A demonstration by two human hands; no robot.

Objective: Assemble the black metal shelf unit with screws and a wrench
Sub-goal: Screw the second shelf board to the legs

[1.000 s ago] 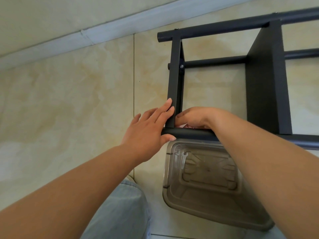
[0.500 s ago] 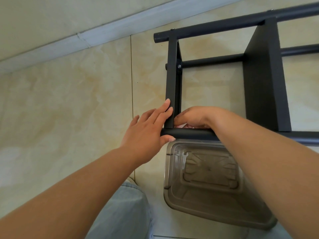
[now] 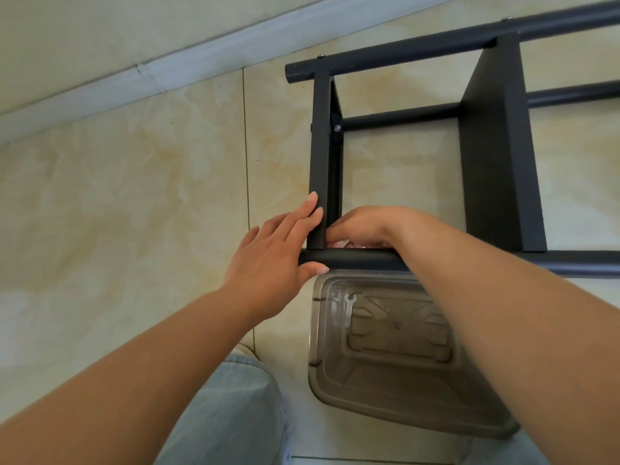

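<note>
Risk: the screw, judged to be under the curled right hand (image 3: 360, 226) and hidden from view, may cross-thread or drop if the shelf unit (image 3: 318, 156) shifts at this corner joint. Left hand (image 3: 278, 250) lies open, straight fingers against the upright, thumb under the near tube (image 3: 352, 258); what the right hand's fingers pinch cannot be told. The wrench (image 3: 349, 308) lies in the clear bin (image 3: 385, 391) just below both hands.

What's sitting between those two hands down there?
In the head view, a black upright bar of the shelf stands between the left hand and the right hand; the left fingers lie flat against it.
</note>
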